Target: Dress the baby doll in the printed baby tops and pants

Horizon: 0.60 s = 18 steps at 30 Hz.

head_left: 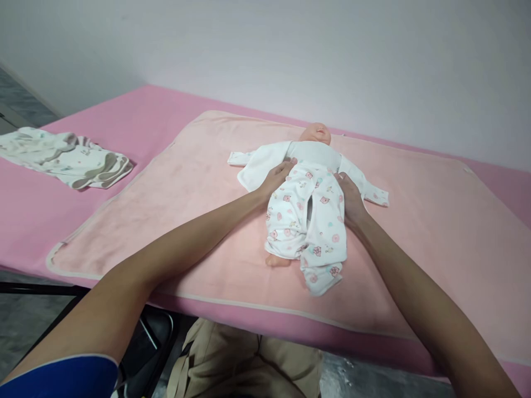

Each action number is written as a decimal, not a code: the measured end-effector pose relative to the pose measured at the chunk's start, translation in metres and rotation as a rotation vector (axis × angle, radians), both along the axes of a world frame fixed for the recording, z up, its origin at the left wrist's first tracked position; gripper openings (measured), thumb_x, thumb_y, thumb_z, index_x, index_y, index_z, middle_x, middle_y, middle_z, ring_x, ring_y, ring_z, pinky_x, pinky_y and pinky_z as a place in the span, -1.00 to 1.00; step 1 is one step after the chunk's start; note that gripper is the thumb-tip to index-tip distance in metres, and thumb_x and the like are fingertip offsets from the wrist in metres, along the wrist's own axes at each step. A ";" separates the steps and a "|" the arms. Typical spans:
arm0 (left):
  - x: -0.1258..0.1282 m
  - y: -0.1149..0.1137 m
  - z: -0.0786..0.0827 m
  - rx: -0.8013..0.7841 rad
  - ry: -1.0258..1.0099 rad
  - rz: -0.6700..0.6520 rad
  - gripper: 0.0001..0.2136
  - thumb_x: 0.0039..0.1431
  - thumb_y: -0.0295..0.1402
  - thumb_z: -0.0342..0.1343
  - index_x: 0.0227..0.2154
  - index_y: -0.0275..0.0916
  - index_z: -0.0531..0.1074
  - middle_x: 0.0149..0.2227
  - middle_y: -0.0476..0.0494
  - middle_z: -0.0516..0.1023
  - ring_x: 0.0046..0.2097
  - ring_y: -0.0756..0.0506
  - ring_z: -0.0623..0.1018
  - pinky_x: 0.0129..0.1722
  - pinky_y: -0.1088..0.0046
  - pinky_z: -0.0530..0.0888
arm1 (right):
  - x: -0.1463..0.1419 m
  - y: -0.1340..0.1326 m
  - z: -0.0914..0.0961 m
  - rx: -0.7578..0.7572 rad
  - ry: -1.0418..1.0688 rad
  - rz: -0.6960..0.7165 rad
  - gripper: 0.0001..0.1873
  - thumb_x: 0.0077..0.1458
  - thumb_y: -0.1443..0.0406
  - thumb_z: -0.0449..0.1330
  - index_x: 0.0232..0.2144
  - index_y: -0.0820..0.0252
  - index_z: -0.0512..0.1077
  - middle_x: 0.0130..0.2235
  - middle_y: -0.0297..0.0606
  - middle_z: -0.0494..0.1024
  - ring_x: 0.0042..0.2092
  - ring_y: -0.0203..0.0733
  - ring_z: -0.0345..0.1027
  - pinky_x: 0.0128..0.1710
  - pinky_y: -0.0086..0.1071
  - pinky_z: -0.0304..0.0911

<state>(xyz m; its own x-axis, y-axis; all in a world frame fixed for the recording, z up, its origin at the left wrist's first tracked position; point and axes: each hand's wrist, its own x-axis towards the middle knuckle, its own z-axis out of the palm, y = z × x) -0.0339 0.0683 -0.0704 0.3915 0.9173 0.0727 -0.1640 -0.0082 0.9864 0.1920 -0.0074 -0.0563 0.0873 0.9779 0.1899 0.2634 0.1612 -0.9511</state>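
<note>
A baby doll (317, 134) lies on its back, its head toward the wall. White baby pants (321, 218) with small pink animal prints cover its legs; one foot (277, 260) pokes out of the left pant leg, while the other leg's end lies flat with no foot showing. An open white baby shirt (265, 163) spreads out at both sides, sleeves outstretched. My left hand (279, 178) is closed on the left edge of the pants' waistband. At the opposite edge, my right hand (352, 196) grips the waistband, its fingers partly hidden by the cloth.
Beneath the doll is a pale pink blanket (199, 166) on a table with a pink cover (136, 113). Folded baby clothes (70, 157) lie at the far left. A plain wall (290, 61) rises behind the table. A dark folding chair (149, 342) stands below the front edge.
</note>
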 end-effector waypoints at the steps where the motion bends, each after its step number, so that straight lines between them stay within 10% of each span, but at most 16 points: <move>1: -0.002 0.003 0.000 0.096 0.039 0.032 -0.45 0.31 0.31 0.21 -0.33 -0.12 0.33 -0.35 -0.03 0.46 -0.25 -0.10 0.52 -0.14 0.31 0.51 | 0.002 0.001 0.000 0.063 -0.123 -0.026 -0.28 0.17 -0.45 0.22 -0.37 0.00 0.23 -0.34 -0.32 0.35 -0.23 -0.05 0.29 -0.13 -0.13 0.36; 6: -0.012 0.016 0.010 0.510 0.255 -0.011 -0.52 0.48 0.22 0.02 -0.30 -0.11 0.26 -0.35 -0.01 0.32 -0.28 -0.09 0.35 -0.17 0.33 0.35 | 0.004 0.006 0.019 0.332 -0.624 -0.028 -0.40 0.46 -0.26 0.00 -0.40 0.02 0.09 -0.34 -0.31 0.25 -0.30 -0.09 0.13 -0.16 -0.15 0.19; 10: -0.012 0.030 0.033 0.725 0.409 -0.056 -0.56 0.55 0.13 -0.11 -0.31 -0.11 0.27 -0.38 -0.05 0.36 -0.32 -0.13 0.34 -0.17 0.26 0.29 | 0.002 0.019 0.041 0.255 -0.733 -0.050 -0.43 0.47 -0.14 0.04 -0.45 0.03 0.04 -0.47 -0.36 0.19 -0.40 -0.14 0.05 -0.30 -0.20 0.04; 18: -0.001 0.033 0.029 0.518 0.314 0.039 -0.47 0.41 0.18 0.16 -0.43 -0.14 0.22 -0.42 -0.01 0.31 -0.33 -0.08 0.36 -0.22 0.32 0.34 | 0.013 0.039 0.021 -0.110 -0.127 -0.092 -0.23 0.01 -0.38 0.43 -0.52 0.03 0.19 -0.54 -0.42 0.23 -0.45 -0.21 0.13 -0.48 -0.28 0.11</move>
